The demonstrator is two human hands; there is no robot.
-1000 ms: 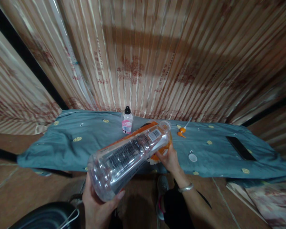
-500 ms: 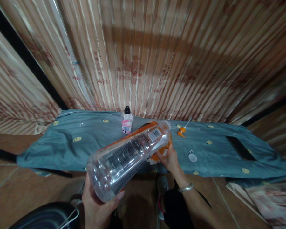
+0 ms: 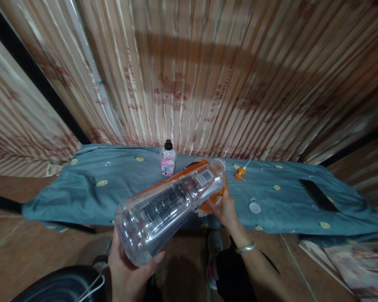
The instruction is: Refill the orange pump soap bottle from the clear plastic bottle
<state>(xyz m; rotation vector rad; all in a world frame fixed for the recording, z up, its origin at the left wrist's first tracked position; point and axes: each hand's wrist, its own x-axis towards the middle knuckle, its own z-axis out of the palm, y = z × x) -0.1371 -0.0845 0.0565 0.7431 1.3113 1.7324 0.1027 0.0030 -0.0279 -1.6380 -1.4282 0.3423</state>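
Observation:
A large clear plastic bottle (image 3: 173, 205) with a printed label and barcode lies tilted across the middle of the view, its open neck pointing up and right. My left hand (image 3: 129, 264) is wrapped round its base. By the neck, my right hand (image 3: 223, 209) grips an orange container (image 3: 206, 207) with a white scalloped edge; the bottle hides most of this container. Behind the bottle stands a small clear bottle (image 3: 168, 161) with a black cap and pink label. An orange pump head (image 3: 240, 173) with a pale tube lies to the right of the neck.
A blue-green cloth (image 3: 290, 201) with yellow motifs covers the long surface. On it lie a white disc (image 3: 255, 207) and a dark phone (image 3: 318, 195). A striped curtain (image 3: 189, 84) hangs behind. A black round seat (image 3: 59, 285) stands at the lower left.

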